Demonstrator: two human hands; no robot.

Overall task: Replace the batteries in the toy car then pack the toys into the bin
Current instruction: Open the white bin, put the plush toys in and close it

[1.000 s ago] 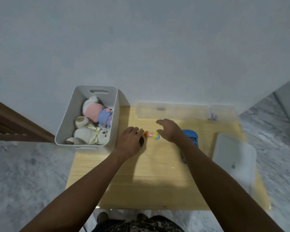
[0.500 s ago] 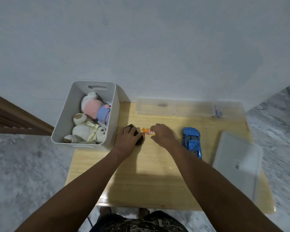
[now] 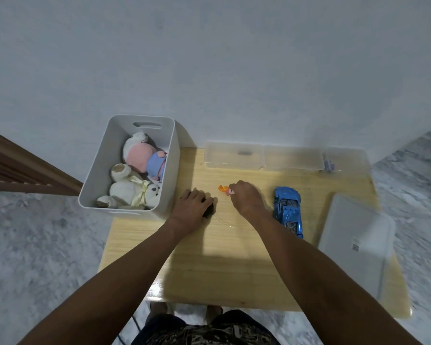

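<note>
Plain pale wall [image 3: 209, 58], grey marbled floor [image 3: 35, 245], light wood table [image 3: 234, 270], brown slatted wood panel [image 3: 15, 170] at left.

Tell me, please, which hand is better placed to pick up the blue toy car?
Probably the right hand: the blue toy car lies just beside it, while the left hand rests on a dark object nearer the bin.

My wooden counter [image 3: 234, 265] carries a white bin [image 3: 102, 175] at its left corner, clear boxes [image 3: 264, 155] along the wall, a blue toy car [image 3: 288, 210], a pale lid [image 3: 353, 235], and a small orange piece [image 3: 223, 188], perhaps a toy.
</note>
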